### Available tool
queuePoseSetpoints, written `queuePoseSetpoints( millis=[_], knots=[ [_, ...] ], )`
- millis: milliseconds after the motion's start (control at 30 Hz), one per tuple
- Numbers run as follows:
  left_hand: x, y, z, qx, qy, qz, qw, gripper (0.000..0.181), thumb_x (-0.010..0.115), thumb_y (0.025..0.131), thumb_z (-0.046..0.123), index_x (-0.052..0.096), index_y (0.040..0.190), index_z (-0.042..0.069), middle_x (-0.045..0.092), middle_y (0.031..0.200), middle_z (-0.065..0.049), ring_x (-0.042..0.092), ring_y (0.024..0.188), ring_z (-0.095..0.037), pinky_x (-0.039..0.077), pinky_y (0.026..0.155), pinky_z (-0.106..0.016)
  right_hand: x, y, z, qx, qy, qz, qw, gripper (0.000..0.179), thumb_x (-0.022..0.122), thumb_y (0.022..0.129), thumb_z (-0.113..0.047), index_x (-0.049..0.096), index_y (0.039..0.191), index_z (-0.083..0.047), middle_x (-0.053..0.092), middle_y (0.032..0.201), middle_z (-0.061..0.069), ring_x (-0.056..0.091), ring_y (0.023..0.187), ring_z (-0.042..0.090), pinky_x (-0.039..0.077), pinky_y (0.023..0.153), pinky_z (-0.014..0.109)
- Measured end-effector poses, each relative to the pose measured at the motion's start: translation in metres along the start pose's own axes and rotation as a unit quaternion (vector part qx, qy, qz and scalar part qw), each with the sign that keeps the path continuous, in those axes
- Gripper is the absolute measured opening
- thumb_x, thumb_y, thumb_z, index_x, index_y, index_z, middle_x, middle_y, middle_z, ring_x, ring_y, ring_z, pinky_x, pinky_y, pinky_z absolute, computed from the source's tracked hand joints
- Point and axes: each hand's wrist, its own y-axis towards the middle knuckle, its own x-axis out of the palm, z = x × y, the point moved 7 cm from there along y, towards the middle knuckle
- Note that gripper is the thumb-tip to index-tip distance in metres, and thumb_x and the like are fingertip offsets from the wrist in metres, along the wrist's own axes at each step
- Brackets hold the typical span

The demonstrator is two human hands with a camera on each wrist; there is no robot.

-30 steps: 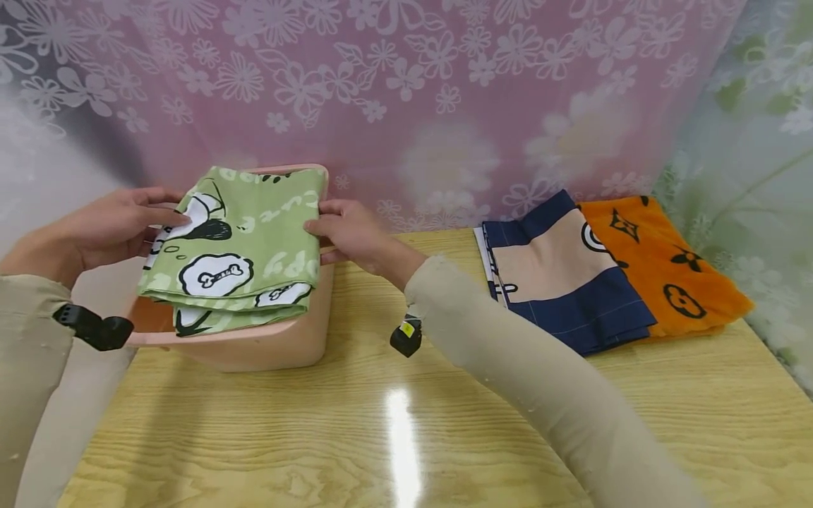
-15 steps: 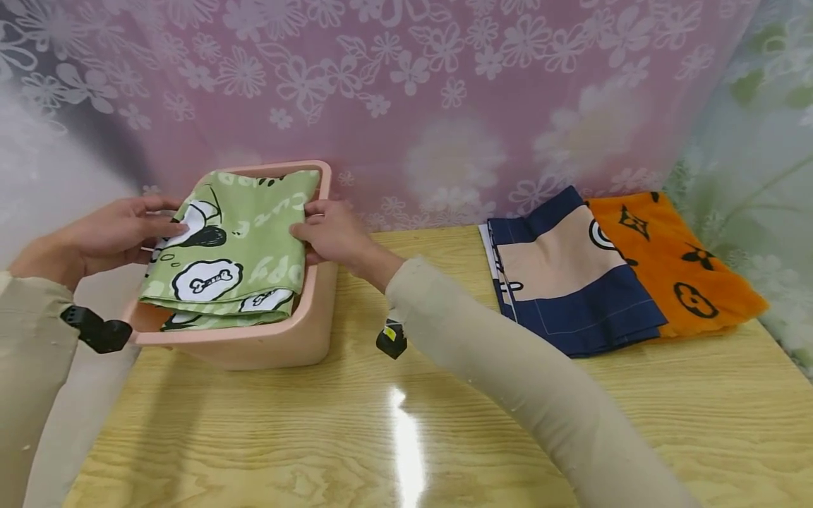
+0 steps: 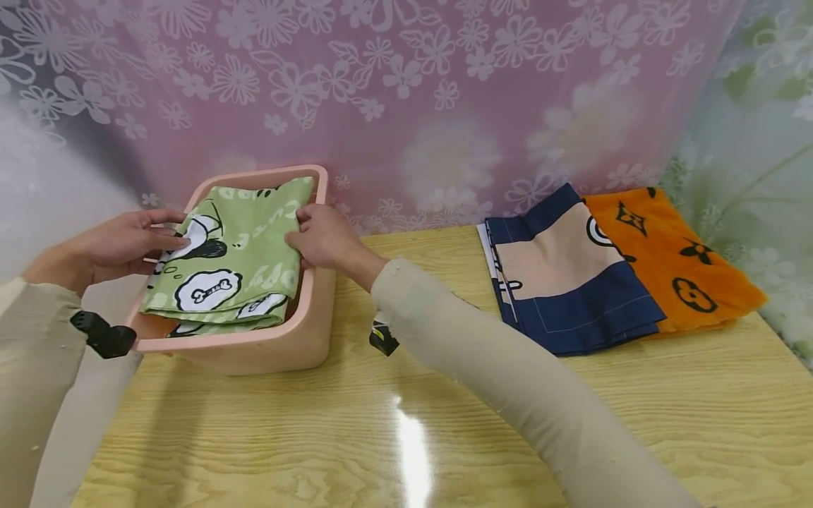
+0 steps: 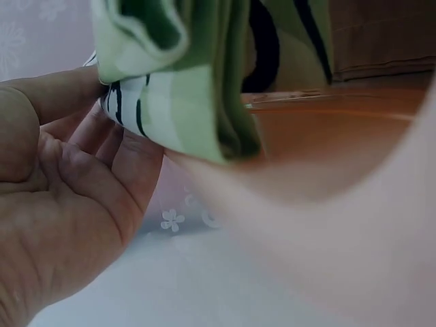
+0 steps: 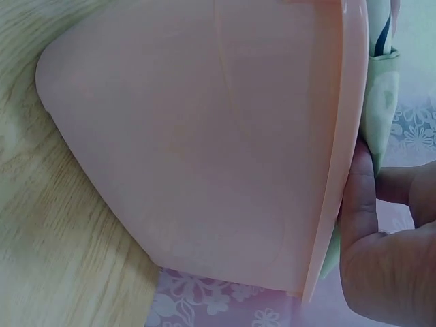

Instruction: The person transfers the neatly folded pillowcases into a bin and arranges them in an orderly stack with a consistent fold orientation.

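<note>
A folded green cloth (image 3: 263, 243) with a white and black cartoon print lies in the mouth of a pink plastic bin (image 3: 273, 353). My left hand (image 3: 123, 243) pinches the cloth's left edge, thumb on top and fingers beneath. In the left wrist view, the thick folded layers of the cloth (image 4: 184, 102) hang over the bin's inside, beside that hand (image 4: 75, 184). On the opposite side my right hand (image 3: 330, 236) pinches the cloth's right edge. The right wrist view places this hand (image 5: 388, 252) right at the bin's rim (image 5: 347, 129), the fingers partly hidden.
On the right of the wooden table (image 3: 305, 437) lies a folded navy and beige cloth (image 3: 565, 271). It overlaps a folded orange plush cloth (image 3: 673, 257) with dark motifs. A pink flowered curtain (image 3: 438, 127) hangs behind the table.
Both hands have lowered the green cloth deeper into the bin and slightly left, so more of the rim shows. My right hand has moved left with it. The other cloths have stayed put.
</note>
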Motion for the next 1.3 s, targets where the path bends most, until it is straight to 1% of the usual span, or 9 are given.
queuePoseSetpoints(
  millis=[233, 400, 667, 800, 933, 1100, 1300],
  knots=[
    [0.0026, 0.0017, 0.0015, 0.007, 0.012, 0.008, 0.9999, 0.036, 0.057, 0.098, 0.018, 0.035, 0.125, 0.01, 0.064, 0.098, 0.007, 0.064, 0.087, -0.015, 0.055, 0.075, -0.041, -0.0007, 0.0015, 0.0006, 0.0, 0.018, 0.0, 0.9998, 0.041, 0.06, 0.094, -0.01, 0.05, 0.133, -0.004, 0.063, 0.117, 0.009, 0.065, 0.081, 0.014, 0.053, 0.056, 0.021],
    [0.0021, 0.0007, 0.0, 0.0, 0.008, 0.014, 0.9999, 0.033, 0.056, 0.098, 0.018, 0.036, 0.123, 0.011, 0.064, 0.096, 0.008, 0.064, 0.087, -0.014, 0.055, 0.075, -0.04, -0.0002, 0.0029, 0.0006, 0.002, 0.018, -0.007, 0.9998, 0.042, 0.06, 0.094, -0.01, 0.049, 0.134, -0.004, 0.062, 0.116, 0.008, 0.065, 0.083, 0.014, 0.053, 0.057, 0.02],
    [0.0028, 0.0024, 0.0014, -0.002, 0.026, 0.016, 0.9995, 0.041, 0.057, 0.097, 0.019, 0.033, 0.128, 0.007, 0.062, 0.096, 0.007, 0.063, 0.086, -0.014, 0.055, 0.075, -0.04, -0.0002, 0.0038, 0.0023, 0.015, 0.026, -0.012, 0.9995, 0.043, 0.06, 0.094, -0.01, 0.048, 0.136, -0.005, 0.062, 0.115, 0.007, 0.065, 0.085, 0.014, 0.053, 0.058, 0.02],
    [0.0026, 0.0028, 0.0019, -0.006, 0.037, 0.021, 0.9991, 0.044, 0.057, 0.097, 0.019, 0.032, 0.13, 0.005, 0.062, 0.097, 0.006, 0.063, 0.086, -0.015, 0.055, 0.075, -0.04, -0.0001, 0.0042, 0.0016, 0.017, 0.019, -0.014, 0.9996, 0.044, 0.06, 0.094, -0.01, 0.048, 0.136, -0.005, 0.062, 0.117, 0.007, 0.065, 0.082, 0.014, 0.053, 0.058, 0.02],
    [0.0027, 0.0026, 0.0018, -0.007, 0.044, 0.023, 0.9987, 0.048, 0.057, 0.097, 0.02, 0.03, 0.133, 0.003, 0.061, 0.097, 0.006, 0.063, 0.086, -0.015, 0.055, 0.075, -0.04, 0.0002, 0.0048, 0.0002, 0.018, 0.005, -0.015, 0.9997, 0.044, 0.06, 0.094, -0.01, 0.048, 0.136, -0.006, 0.063, 0.117, 0.007, 0.065, 0.075, 0.014, 0.053, 0.057, 0.02],
    [0.0023, 0.0017, 0.0024, -0.004, 0.046, 0.027, 0.9986, 0.047, 0.057, 0.097, 0.02, 0.03, 0.132, 0.003, 0.061, 0.098, 0.006, 0.063, 0.086, -0.015, 0.055, 0.075, -0.04, -0.0001, 0.0053, -0.0024, 0.016, -0.019, -0.014, 0.9996, 0.036, 0.06, 0.095, -0.011, 0.052, 0.129, -0.005, 0.065, 0.111, 0.007, 0.064, 0.064, 0.015, 0.053, 0.055, 0.021],
    [0.0053, 0.0031, 0.0057, -0.01, 0.06, 0.034, 0.9976, 0.051, 0.055, 0.098, 0.017, 0.026, 0.136, -0.001, 0.058, 0.097, 0.005, 0.063, 0.083, -0.013, 0.055, 0.073, -0.039, -0.0007, 0.0059, -0.0044, 0.004, -0.062, -0.011, 0.998, 0.014, 0.059, 0.094, -0.012, 0.059, 0.106, -0.005, 0.067, 0.091, 0.005, 0.062, 0.055, 0.014, 0.052, 0.052, 0.021]
  ],
)
